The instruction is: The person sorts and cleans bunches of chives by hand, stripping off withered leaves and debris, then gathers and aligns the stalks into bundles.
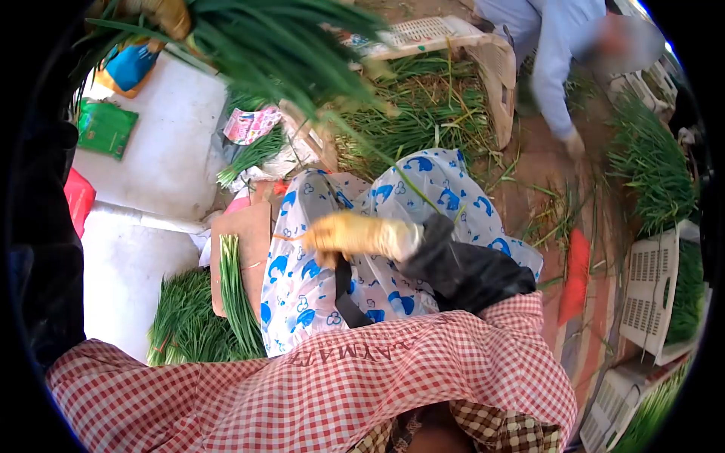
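At the top left, my left hand point(170, 15), in a yellowish glove, grips a large bunch of long green stalks point(279, 53), which fans out to the right and is blurred. Over my lap, my right hand point(340, 234) is curled in a yellow glove, with a thin orange strip point(288, 238) at its fingertips. Beneath it, a white plastic cover with blue prints point(411, 291) lies over my legs. A slim bundle of green stalks point(238, 291) rests on a brown board point(219, 291) left of my lap.
A larger green pile point(189, 321) lies beside the board. White blocks point(155, 143) stand left, carrying a green packet point(107, 128). Ahead, a crate point(495, 94) adjoins loose stalks point(423, 113). A co-worker point(555, 68) reaches down at upper right. More crates point(649, 291) line the right.
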{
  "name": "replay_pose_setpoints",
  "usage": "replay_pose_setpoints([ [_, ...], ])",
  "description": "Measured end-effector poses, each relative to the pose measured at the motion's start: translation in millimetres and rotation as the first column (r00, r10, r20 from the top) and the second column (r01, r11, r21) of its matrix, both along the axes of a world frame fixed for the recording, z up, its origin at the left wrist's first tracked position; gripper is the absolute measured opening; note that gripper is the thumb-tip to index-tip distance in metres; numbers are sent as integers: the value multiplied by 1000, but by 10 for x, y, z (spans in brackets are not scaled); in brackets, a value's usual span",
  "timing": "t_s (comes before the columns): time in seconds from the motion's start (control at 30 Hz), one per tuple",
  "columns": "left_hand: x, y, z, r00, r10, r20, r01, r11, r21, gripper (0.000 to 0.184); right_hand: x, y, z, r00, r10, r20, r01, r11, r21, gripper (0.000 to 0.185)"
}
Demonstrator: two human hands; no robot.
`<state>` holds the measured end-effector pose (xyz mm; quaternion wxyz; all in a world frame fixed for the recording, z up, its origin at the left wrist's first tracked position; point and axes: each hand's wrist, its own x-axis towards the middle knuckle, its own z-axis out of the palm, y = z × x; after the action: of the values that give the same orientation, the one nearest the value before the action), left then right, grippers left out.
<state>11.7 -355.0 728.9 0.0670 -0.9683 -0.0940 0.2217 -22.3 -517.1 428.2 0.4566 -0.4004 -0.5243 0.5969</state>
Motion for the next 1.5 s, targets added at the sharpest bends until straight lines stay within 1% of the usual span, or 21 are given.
replay_pose_setpoints([
  [0.13,-10,-193,33,989,-49,141,37,995,88,33,689,546,53,855,-261,-448,282,959,-19,34],
  [0.17,-116,-242,44,982,-70,173,52,993,109,35,1025,736,-204,675,34,-737,200,953,227,37],
  [0.23,-419,-349,16,968,-101,231,67,986,151,38,1505,554,-501,196,-151,-969,347,935,-76,43],
  [0.3,-888,-406,-225,953,-112,283,60,980,188,42,1924,332,-759,11,-148,-989,458,880,-127,48],
  [0.4,-1805,-274,-1135,887,-252,386,136,943,304,74,2203,-96,-874,-13,-85,-996,552,830,-78,57],
  [0.47,-2197,-187,-1878,913,-308,266,166,878,449,75,1961,-259,-1005,38,-111,-993,544,836,-73,63],
  [0.57,-2695,515,-2754,870,-173,462,119,982,143,77,1491,-212,-1222,150,-201,-968,520,849,-95,73],
  [0.63,-2835,981,-2932,839,-126,529,135,991,22,76,1461,-138,-1398,240,-423,-874,592,777,-213,80],
  [0.7,-2902,1397,-2957,898,-110,426,80,993,88,75,1341,-377,-1250,289,-659,-695,648,669,-365,78],
  [0.8,-2865,1539,-2940,914,-169,369,160,986,54,72,1361,-1287,-1207,352,-907,-230,717,420,-556,65],
  [0.83,-2886,1568,-2918,887,-155,435,179,984,-15,69,1576,-1660,-1405,436,-877,201,812,287,-507,51],
  [0.87,-2921,1562,-2872,886,-153,438,176,984,-10,69,1762,-1942,-1592,408,-689,599,900,192,-392,40],
  [0.9,-2962,1528,-2820,884,-166,437,178,984,13,68,1833,-2045,-1454,294,-633,716,941,60,-333,36],
  [0.93,-2992,1517,-2780,884,-186,428,189,981,36,68,1817,-2114,-1247,180,-554,813,962,-74,-263,32],
  [1.0,-3007,1503,-2751,837,-251,487,261,964,47,70,1905,-2082,-952,54,-703,710,968,-138,-211,28],
  [1.1,-2977,1423,-2634,913,-155,378,191,980,-60,69,1988,-1490,-218,-116,-678,726,938,166,305,32],
  [1.2,-2953,1368,-2617,892,-158,423,228,966,-121,70,1912,-608,476,112,-855,506,836,356,418,33],
  [1.27,-2942,1294,-2621,887,-160,433,244,959,-145,70,1878,-205,703,149,-776,613,707,517,482,38],
  [1.43,-2924,1130,-2565,938,-107,329,196,948,-249,77,1925,352,421,356,-295,887,572,819,43,47],
  [1.47,-2901,1110,-2502,958,-82,273,168,936,-309,81,1833,409,553,493,-97,865,552,803,-225,41],
  [1.5,-2892,1114,-2406,957,-84,278,171,936,-308,81,1868,418,443,474,-70,878,515,830,-212,39],
])
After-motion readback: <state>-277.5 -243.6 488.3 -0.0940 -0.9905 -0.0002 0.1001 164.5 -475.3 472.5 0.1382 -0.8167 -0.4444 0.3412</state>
